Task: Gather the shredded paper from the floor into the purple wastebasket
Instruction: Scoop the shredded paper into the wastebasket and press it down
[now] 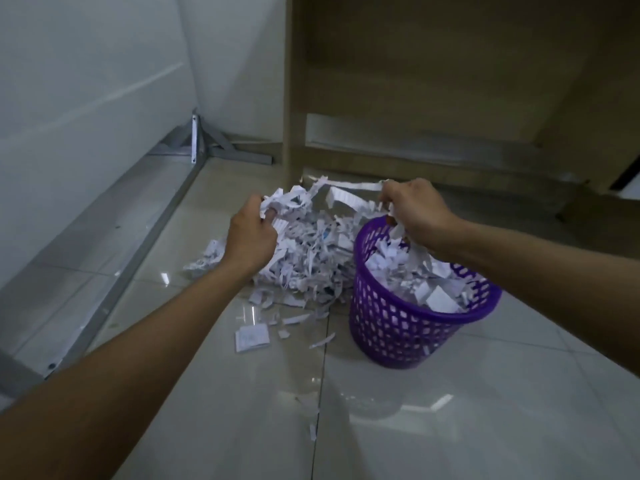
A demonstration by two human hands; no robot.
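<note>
1. No writing can be read anywhere; faint marks on some strips and on the folded slip [251,337] are too blurred to make out.
2. The purple basket [398,327] stands upright on the tiled floor [450,427], its lattice wall showing white scraps inside, filled nearly to the rim.
3. The paper pile [311,258] lies on the floor just left of the basket and touching it, with loose bits scattered nearer the camera.
4. The left hand [251,237] has its fingers curled round a bunch of strips lifted from the pile's top.
5. The right hand [414,211] grips strips above the basket's far rim; a long strip [349,199] stretches between the two hands.
</note>
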